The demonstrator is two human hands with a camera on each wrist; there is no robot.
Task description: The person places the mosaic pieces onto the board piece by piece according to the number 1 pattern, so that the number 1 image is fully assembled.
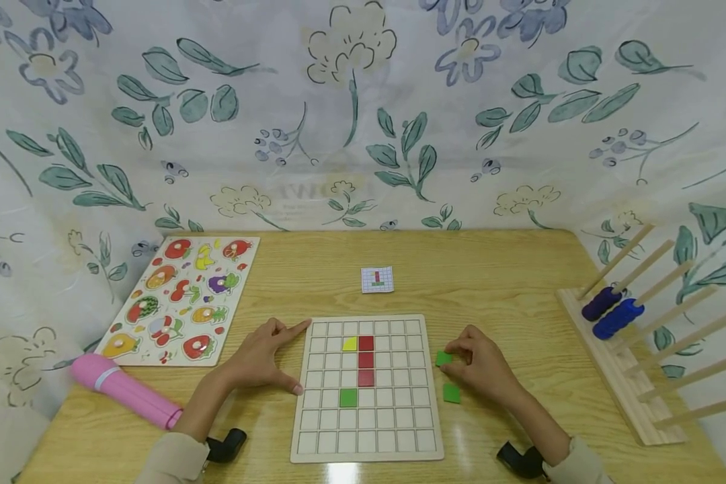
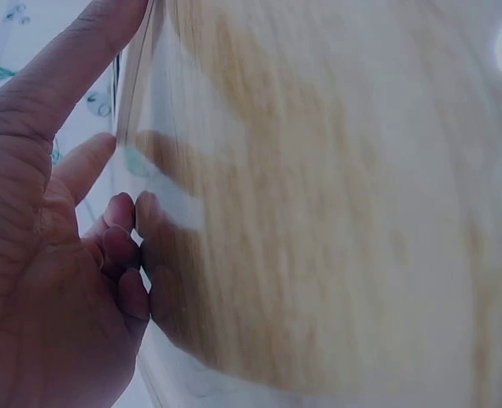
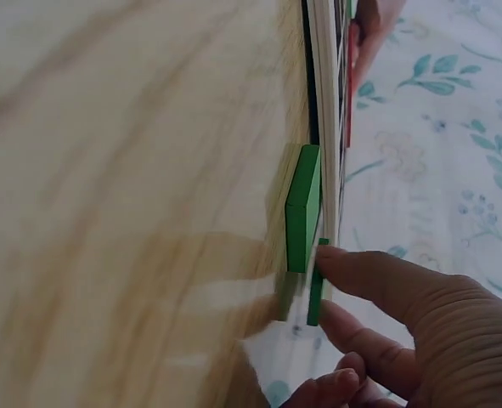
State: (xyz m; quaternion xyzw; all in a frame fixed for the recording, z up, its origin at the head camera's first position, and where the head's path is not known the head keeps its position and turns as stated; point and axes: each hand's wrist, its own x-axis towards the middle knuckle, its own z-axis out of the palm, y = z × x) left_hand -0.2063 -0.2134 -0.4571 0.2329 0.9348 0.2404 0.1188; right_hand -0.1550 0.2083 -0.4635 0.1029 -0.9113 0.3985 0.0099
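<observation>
A wooden grid board [image 1: 399, 444] lies on the table. It bears a yellow corner-cut tile [image 1: 351, 345], three red square tiles [image 1: 366, 361] in a column and a green square tile [image 1: 348, 398]. With thumb and index finger spread, my left hand [image 1: 257, 356] touches the board's left edge; its other fingers are loosely bent in the left wrist view. Right of the board, my right hand [image 1: 482, 366] pinches a second green tile [image 3: 316, 306] between thumb and fingers. A third green tile [image 1: 452, 393] lies on the table just nearer to me.
Behind the board lies a small printed pattern card [image 1: 378, 279]. A fruit puzzle board [image 1: 181, 302] and a pink cylindrical object [image 1: 130, 393] are at the left. On the right stands a wooden peg rack [image 1: 635, 376] with dark blue beads on some pegs.
</observation>
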